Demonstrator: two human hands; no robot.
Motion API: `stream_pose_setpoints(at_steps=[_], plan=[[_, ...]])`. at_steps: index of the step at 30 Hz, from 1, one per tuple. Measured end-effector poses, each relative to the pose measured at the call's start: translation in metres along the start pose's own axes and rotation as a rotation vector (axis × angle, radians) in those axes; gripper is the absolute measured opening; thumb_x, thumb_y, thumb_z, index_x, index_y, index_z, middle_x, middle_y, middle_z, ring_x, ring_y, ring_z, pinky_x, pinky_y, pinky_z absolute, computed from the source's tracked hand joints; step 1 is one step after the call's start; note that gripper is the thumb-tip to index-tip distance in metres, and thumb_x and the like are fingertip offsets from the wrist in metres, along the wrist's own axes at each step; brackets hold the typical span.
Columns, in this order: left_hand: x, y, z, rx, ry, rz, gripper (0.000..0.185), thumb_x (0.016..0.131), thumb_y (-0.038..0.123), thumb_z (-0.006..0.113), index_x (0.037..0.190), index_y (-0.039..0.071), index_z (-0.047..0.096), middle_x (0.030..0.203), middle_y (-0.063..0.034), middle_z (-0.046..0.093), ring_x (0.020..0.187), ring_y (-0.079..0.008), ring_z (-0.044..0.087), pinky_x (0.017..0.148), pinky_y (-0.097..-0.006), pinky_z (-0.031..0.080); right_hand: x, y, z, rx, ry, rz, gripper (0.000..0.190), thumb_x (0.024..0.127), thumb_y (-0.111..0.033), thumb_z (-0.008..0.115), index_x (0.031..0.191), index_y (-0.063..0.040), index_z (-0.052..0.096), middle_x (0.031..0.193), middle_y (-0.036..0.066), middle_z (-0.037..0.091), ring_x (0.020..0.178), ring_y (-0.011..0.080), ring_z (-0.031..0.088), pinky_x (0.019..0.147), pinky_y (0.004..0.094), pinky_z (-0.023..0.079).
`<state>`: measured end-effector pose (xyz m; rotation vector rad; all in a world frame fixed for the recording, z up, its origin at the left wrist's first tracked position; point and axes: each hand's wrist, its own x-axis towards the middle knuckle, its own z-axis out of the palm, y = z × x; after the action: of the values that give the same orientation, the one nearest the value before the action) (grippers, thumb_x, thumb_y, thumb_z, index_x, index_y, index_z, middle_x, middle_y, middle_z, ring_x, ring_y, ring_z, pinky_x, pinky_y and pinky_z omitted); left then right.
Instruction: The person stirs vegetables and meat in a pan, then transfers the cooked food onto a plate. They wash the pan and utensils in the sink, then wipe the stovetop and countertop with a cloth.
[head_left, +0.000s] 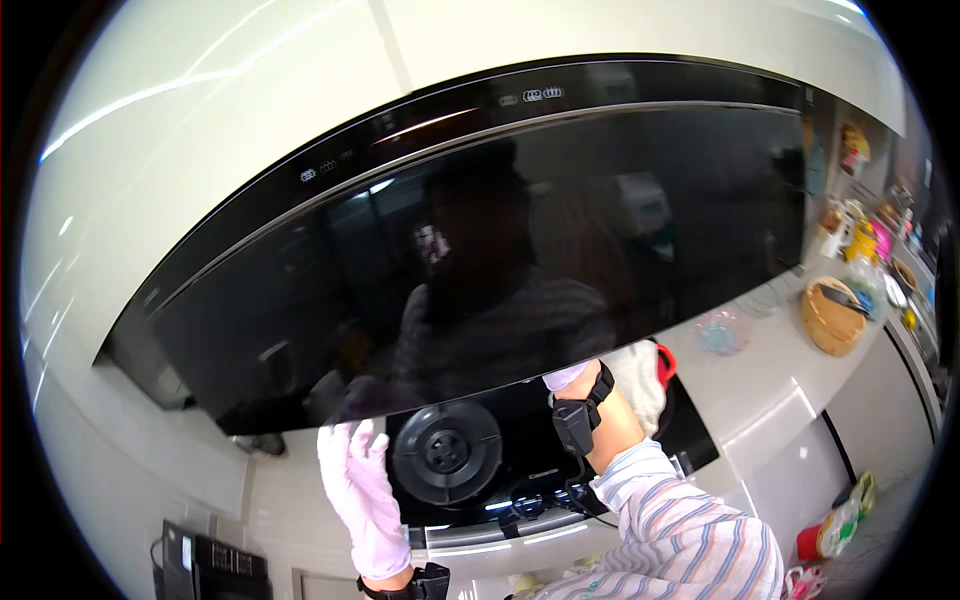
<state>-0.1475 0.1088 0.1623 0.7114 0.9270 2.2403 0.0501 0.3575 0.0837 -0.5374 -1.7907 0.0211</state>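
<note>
A black glass range hood fills the middle of the view, with lit control icons along its upper strip. My left hand, in a pale pink glove, is raised at the hood's lower front edge. Its fingers are apart and nothing shows in them; whether the tips touch the glass cannot be told. My right hand goes behind the hood's lower edge, leaving only the glove cuff and forearm visible. Under the hood lies a black gas cooktop with a round burner between my arms. A white cloth lies beyond my right wrist.
A red handle shows beside the cloth. On the counter at right are a clear glass dish and a woven basket with a dark-handled item on it. Bottles and jars crowd behind. A black appliance stands at lower left.
</note>
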Motion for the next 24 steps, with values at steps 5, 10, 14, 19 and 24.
stream_pose_setpoints(at_steps=[5, 10, 14, 19, 24], plan=[[0.006, 0.033, -0.022, -0.134, 0.095, -0.118, 0.039, 0.095, 0.017, 0.061, 0.128, 0.001, 0.05, 0.125, -0.0117, 0.053, 0.12, -0.0262, 0.049, 0.098, -0.0409, 0.047, 0.019, -0.05, 0.085, 0.105, -0.13, -0.115, 0.035, 0.098, -0.021, 0.049, 0.128, -0.004, 0.058, 0.13, 0.013, 0.06, 0.12, 0.0271, 0.056, 0.103, 0.0367, 0.043], [0.013, 0.066, -0.025, -0.287, -0.06, -0.299, 0.032, 0.091, 0.016, 0.06, 0.111, -0.008, 0.053, 0.112, -0.021, 0.058, 0.111, -0.0341, 0.058, 0.104, -0.0535, 0.046, 0.049, -0.109, 0.14, 0.238, -0.209, -0.221, 0.036, 0.099, -0.022, 0.048, 0.129, -0.005, 0.057, 0.131, 0.012, 0.059, 0.12, 0.0265, 0.056, 0.104, 0.0361, 0.043], [0.019, 0.082, -0.028, -0.314, 0.022, -0.413, 0.043, 0.091, 0.018, 0.06, 0.118, -0.012, 0.046, 0.126, -0.0269, 0.049, 0.123, -0.038, 0.05, 0.108, -0.0549, 0.041, 0.088, -0.167, 0.186, 0.328, -0.244, -0.333, 0.037, 0.1, -0.023, 0.046, 0.13, -0.005, 0.057, 0.131, 0.012, 0.059, 0.12, 0.0261, 0.055, 0.104, 0.0356, 0.043], [0.022, 0.084, -0.036, -0.346, -0.026, -0.417, 0.047, 0.091, 0.018, 0.059, 0.122, -0.016, 0.045, 0.132, -0.0312, 0.05, 0.123, -0.0404, 0.052, 0.108, -0.0516, 0.042, 0.107, -0.199, 0.217, 0.394, -0.312, -0.398, 0.038, 0.101, -0.024, 0.045, 0.132, -0.006, 0.056, 0.132, 0.011, 0.059, 0.121, 0.0255, 0.055, 0.104, 0.035, 0.042], [0.025, 0.077, -0.042, -0.424, -0.044, -0.428, 0.033, 0.093, 0.014, 0.057, 0.107, -0.016, 0.051, 0.114, -0.0298, 0.06, 0.108, -0.0402, 0.061, 0.102, -0.0521, 0.048, 0.043, -0.119, 0.142, 0.485, -0.383, -0.14, 0.039, 0.102, -0.026, 0.043, 0.133, -0.006, 0.055, 0.133, 0.01, 0.058, 0.121, 0.0249, 0.055, 0.104, 0.0343, 0.042]])
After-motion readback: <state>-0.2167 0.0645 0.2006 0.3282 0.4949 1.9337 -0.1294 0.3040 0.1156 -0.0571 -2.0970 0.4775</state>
